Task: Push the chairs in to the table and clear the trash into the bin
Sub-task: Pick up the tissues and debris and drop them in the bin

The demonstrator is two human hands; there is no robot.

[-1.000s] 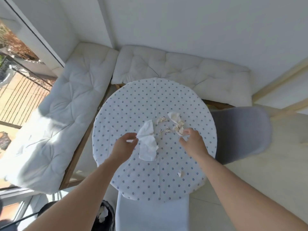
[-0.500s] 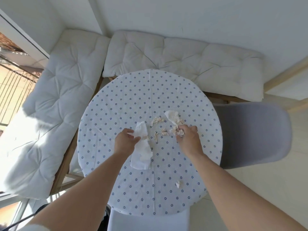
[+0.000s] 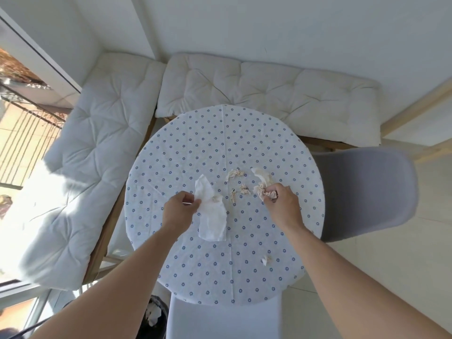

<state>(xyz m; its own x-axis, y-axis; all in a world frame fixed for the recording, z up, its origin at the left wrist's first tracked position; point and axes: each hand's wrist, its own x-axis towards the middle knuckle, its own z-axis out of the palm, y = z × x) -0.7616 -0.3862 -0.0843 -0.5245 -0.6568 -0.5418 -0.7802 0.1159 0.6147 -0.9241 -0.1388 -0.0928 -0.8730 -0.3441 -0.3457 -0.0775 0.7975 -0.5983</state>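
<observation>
Seen from above, a round table (image 3: 220, 148) fills the middle of a bright white room, covered in a smooth white cloth printed with small blue flowers. On the cloth lies the trash: a flat, creased white napkin (image 3: 212, 216) left of centre, a few small torn beige scraps (image 3: 238, 184) in the middle, a crumpled paper wad (image 3: 263, 183) to the right, and one tiny scrap (image 3: 266, 260) alone near the front edge. The left hand (image 3: 179, 212) pinches the napkin's left edge between thumb and fingers. The right hand (image 3: 282, 204) is curled closed around the lower end of the crumpled wad. A grey moulded chair (image 3: 367, 192) sits tucked against the table's right side, and a white chair (image 3: 225, 321) sits under the near edge. Plump, tufted cream cushions (image 3: 264, 91) line a wooden corner bench behind and to the left. A dark bin (image 3: 152, 319) holding white paper shows at the bottom, left of the white chair.
</observation>
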